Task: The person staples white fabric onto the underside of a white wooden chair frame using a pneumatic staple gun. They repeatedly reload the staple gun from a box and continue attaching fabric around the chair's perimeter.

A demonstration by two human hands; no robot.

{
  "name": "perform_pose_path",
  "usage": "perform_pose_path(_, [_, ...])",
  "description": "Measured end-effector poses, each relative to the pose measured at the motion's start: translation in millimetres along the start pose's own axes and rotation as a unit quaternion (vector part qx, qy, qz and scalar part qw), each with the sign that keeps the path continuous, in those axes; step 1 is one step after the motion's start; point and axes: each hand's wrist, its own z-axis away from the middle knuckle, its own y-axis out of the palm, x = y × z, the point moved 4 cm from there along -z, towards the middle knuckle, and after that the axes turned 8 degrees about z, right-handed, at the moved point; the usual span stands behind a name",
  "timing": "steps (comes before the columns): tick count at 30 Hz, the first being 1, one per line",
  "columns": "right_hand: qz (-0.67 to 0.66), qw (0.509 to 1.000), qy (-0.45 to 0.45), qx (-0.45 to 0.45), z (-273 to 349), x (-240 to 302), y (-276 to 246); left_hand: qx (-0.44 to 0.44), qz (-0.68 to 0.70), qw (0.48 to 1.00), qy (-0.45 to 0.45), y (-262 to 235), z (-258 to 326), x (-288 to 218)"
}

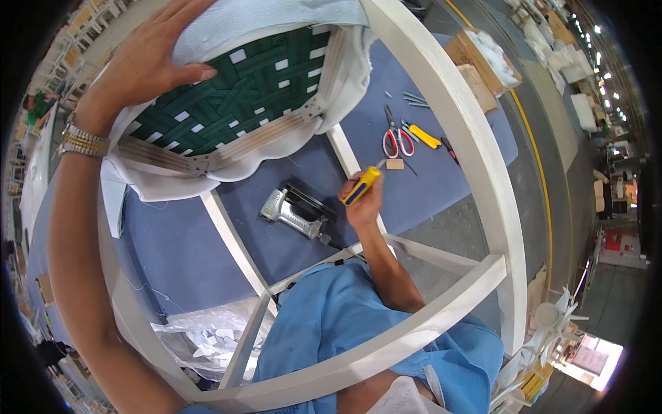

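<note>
My left hand (148, 58) lies flat on the upturned seat of a white wooden chair (441, 90), fingers spread over the green woven webbing (241, 86) and the white fabric (269, 21) wrapped round its edge. A metal watch is on that wrist. My right hand (362, 207) is closed round a small tool with a yellow and blue handle (362, 185), held below the seat between the chair's legs and stretchers. A silver staple gun (296, 210) lies on the blue work surface (414, 196) just left of that hand.
Red-handled scissors (396, 138), a yellow utility knife (422, 135), a small wood block (394, 164) and loose pins lie on the blue surface. Cardboard boxes with white stuffing (483, 58) stand at the back right. Clear plastic wrap (207, 338) lies bottom left. The chair's legs ring my arms.
</note>
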Motion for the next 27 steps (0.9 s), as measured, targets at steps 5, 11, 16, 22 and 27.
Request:
perform_pose_path(5, [-0.028, 0.941, -0.109, -0.32, 26, 46, -64, -0.006, -0.033, 0.999, -0.021, 1, -1, 6])
perform_pose_path(11, [-0.1, 0.944, -0.026, -0.313, 25, 43, -48, -0.01, -0.048, 0.999, -0.023, -2, -5, 2])
perform_pose_path(16, [0.055, 0.986, 0.041, -0.151, 53, 25, 0, 0.002, -0.032, 0.999, -0.043, -2, -6, -6])
perform_pose_path(22, [0.62, 0.771, 0.077, 0.124, 107, 63, -9, 0.001, 0.01, 0.999, -0.038, -4, -3, -6])
perform_pose_path(27, [0.595, 0.798, 0.058, -0.071, 108, 43, -55, 0.0, -0.003, 1.0, 0.019, -10, -5, -15])
